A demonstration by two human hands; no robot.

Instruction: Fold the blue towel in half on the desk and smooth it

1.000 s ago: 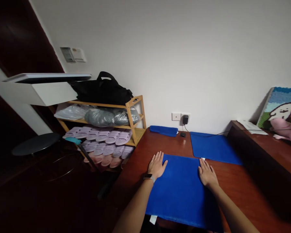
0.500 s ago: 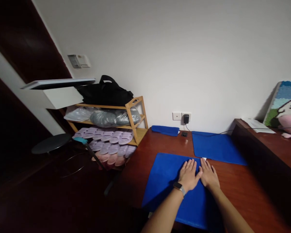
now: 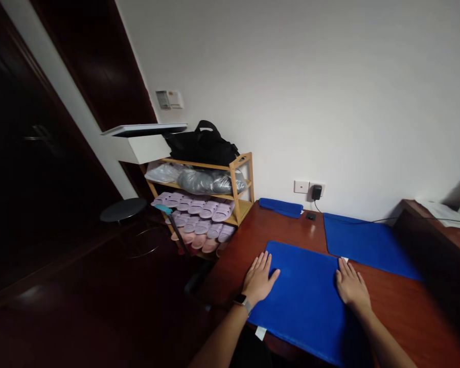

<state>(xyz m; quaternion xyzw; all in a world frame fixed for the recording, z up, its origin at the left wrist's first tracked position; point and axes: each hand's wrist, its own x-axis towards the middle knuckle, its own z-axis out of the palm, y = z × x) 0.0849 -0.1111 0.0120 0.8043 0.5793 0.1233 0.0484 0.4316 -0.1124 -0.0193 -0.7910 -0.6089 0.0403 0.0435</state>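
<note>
A blue cloth [image 3: 302, 291] lies spread flat on the reddish-brown table [image 3: 237, 243], with white tags at its far right corner and near edge. My left hand [image 3: 258, 280] rests palm down on the cloth's left edge, its fingers stretched out and the thumb spread over the cloth. On the opposite edge, my right hand [image 3: 353, 287] lies flat with its fingers extended, close to the tag at the corner. Neither hand grips anything. A watch [image 3: 243, 302] is on my left wrist.
Behind lie a rolled blue cloth [image 3: 280, 207] and a second flat blue cloth [image 3: 368, 243], crossed by a cable from the black adapter [image 3: 316, 192]. A wooden rack [image 3: 235, 186] with slippers and a black bag stands left, near a round stool [image 3: 123, 209]. A raised ledge [image 3: 417, 212] borders the right.
My hands have moved apart from the cloth's middle-right area, the left one sliding out to the left edge. My right hand stays by the right edge. The view has turned left.
</note>
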